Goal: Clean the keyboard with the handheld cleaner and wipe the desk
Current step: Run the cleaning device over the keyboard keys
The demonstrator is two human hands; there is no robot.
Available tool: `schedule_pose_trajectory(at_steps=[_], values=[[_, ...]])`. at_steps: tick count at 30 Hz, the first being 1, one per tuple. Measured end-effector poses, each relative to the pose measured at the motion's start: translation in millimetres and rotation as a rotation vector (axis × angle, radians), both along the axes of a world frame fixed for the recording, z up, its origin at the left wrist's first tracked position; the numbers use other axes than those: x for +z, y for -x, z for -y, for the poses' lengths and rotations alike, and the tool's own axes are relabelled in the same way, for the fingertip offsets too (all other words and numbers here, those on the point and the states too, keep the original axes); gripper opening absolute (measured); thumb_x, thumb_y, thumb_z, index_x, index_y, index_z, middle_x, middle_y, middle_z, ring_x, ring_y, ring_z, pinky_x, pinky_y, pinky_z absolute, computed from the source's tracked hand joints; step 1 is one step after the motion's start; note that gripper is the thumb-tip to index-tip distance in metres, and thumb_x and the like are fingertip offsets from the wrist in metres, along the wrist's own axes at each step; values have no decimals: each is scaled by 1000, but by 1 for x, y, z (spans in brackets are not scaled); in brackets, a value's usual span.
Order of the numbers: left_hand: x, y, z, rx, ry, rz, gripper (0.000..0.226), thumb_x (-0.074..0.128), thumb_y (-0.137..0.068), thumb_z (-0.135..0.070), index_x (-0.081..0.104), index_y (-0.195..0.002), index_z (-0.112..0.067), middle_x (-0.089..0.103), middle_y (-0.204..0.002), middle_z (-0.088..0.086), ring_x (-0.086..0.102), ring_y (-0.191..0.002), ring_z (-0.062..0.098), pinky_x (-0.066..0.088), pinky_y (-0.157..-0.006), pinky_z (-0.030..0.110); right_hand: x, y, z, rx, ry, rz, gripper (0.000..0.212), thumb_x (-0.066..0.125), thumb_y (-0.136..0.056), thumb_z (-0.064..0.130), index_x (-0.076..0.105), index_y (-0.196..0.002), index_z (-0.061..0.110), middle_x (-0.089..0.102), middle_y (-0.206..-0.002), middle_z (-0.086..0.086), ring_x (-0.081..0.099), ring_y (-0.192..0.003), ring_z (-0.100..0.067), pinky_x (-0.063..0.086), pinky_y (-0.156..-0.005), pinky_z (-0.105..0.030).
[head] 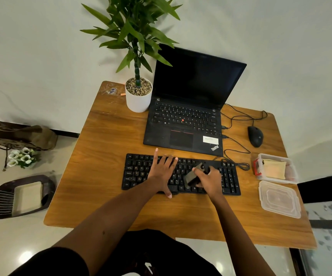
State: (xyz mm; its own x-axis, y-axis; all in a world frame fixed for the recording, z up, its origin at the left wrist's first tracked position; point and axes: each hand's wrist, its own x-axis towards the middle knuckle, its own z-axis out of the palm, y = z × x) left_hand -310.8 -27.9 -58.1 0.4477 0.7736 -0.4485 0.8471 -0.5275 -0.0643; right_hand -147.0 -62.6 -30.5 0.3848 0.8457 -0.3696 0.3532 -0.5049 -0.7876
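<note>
On the wooden desk (105,156), the left hand (162,172) lies flat with fingers spread across the black keyboard (230,177). Just beside it, the right hand (209,180) grips the grey handheld cleaner (192,176), its lower end on the middle keys. Beyond the keyboard stands an open ThinkPad laptop (183,124), and to its left a potted plant (138,96).

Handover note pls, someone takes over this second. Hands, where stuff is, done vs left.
Left hand: open, flat on the keyboard.
Right hand: grips the handheld cleaner, set on the middle keys.
Yellow cloth: lies in the open plastic container near the right edge of the desk.
Done: keyboard cleaning under way; can't tell how far.
Left: finish the keys, then wipe the desk.
</note>
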Motion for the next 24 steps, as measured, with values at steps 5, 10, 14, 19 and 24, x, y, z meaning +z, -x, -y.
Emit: schedule_pose_trajectory(at_steps=[5, 10, 14, 19, 24], values=[[2, 0, -1, -4, -2, -17, 137, 63, -58, -78, -11, -149, -9, -2, -158, 13, -2, -146, 33, -26, -97, 64, -1, 16, -21, -69, -130, 59, 13, 69, -83, 24, 59, -86, 15, 63, -79, 2, 67, -82, -25, 56, -77, -45], [2, 1, 1, -3, -1, -32, 138, 63, -57, -79, -12, -149, -9, -2, -158, 12, -3, -146, 33, -30, -93, 63, -9, 24, -2, 3, -35, 147, 15, 68, -83, 22, 64, -89, 8, 65, -83, -6, 62, -76, -20, 51, -67, -30], [1, 1, 0, -3, 1, -12, 136, 64, -57, -79, -10, -150, -11, -2, -158, 12, -3, -146, 32, -30, -95, 63, -11, 15, 7, 104, 87, 128, 12, 69, -80, 21, 61, -72, 17, 66, -77, -3, 66, -76, -23, 55, -66, -37], [-1, 8, -1, -35, 8, 37, 134, 62, -59, -79, -16, -149, -19, -5, -158, 12, -5, -146, 34, -30, -94, 63, 6, 13, -16, -79, -85, 62, 17, 68, -83, 20, 56, -71, 23, 62, -74, 1, 64, -76, -23, 57, -73, -46], [-2, 25, -5, -12, 29, 23, 136, 62, -56, -81, -22, -147, -25, -8, -157, 12, -4, -145, 38, -29, -95, 63, 0, 20, -27, 36, -108, 168, 17, 67, -85, 22, 62, -84, 6, 65, -81, -9, 61, -75, -23, 45, -66, -29]])
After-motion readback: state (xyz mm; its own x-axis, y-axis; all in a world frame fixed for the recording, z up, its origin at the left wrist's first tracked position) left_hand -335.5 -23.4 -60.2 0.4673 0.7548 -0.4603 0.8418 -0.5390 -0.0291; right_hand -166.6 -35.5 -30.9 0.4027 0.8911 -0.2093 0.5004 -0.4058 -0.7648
